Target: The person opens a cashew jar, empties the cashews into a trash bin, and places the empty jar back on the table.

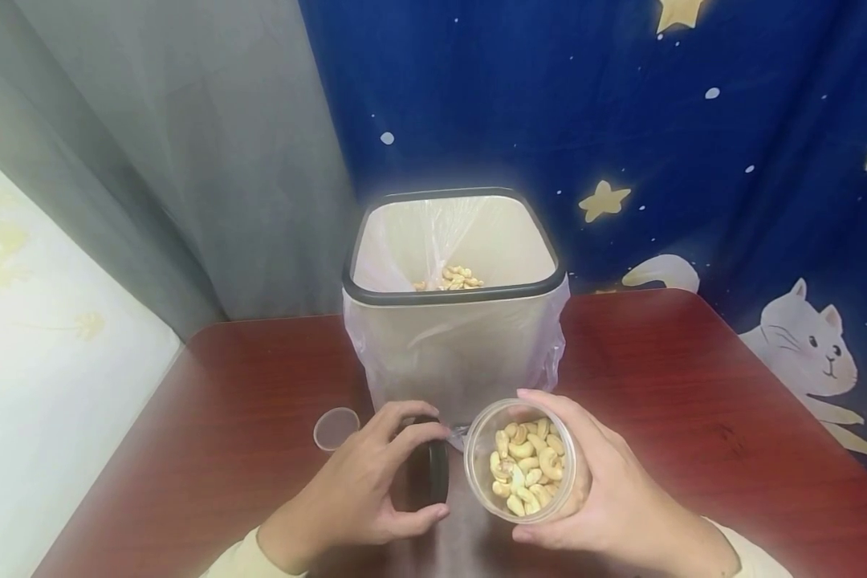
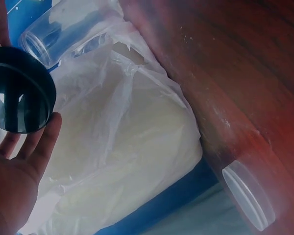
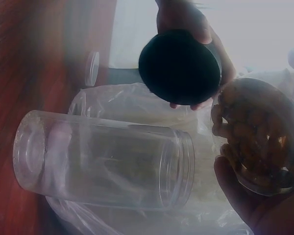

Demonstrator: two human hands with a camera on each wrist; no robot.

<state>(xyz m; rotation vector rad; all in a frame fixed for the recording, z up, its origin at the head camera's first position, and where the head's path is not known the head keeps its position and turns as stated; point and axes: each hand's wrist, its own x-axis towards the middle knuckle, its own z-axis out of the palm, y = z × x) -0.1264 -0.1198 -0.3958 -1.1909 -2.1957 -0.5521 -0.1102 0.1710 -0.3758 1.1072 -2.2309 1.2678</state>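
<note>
My left hand (image 1: pixel 361 474) grips a round black lid (image 1: pixel 437 466) by its edge, thumb below and fingers above. In the left wrist view the lid (image 2: pixel 22 90) shows its glossy dark face. My right hand (image 1: pixel 607 482) holds a clear jar of cashews (image 1: pixel 526 466), its open mouth tilted toward the head camera. The lid is beside this jar, a small gap apart. A second, taller clear jar (image 3: pixel 108 164) with no visible contents stands by the bin in the right wrist view; in the head view it is mostly hard to make out.
Behind my hands stands a beige bin (image 1: pixel 448 345) with a black rim and a thin plastic liner (image 1: pixel 552 345). Cashews (image 1: pixel 461 278) lie inside it. A clear flat disc-shaped cap (image 1: pixel 335 429) rests on the reddish table (image 1: pixel 260 385), left of the bin.
</note>
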